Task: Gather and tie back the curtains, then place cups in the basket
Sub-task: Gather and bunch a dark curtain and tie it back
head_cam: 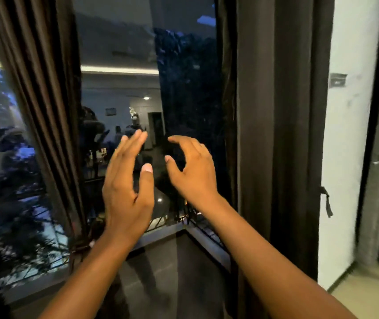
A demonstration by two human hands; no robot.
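Reaching toward the dark window glass (183,88), the left hand (126,189) is spread flat and the right hand (193,169) loosely curled, both holding nothing, between the left curtain (41,107) and right curtain (280,134).

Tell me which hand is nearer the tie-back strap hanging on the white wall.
Right. The right hand hovers before the window glass, left of the strap, with the right curtain between them. The left hand is farther left.

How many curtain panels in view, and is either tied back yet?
2. The left curtain hangs at the window's left side and looks gathered near its bottom. The right curtain hangs loose by the white wall. More panels may lie out of frame.
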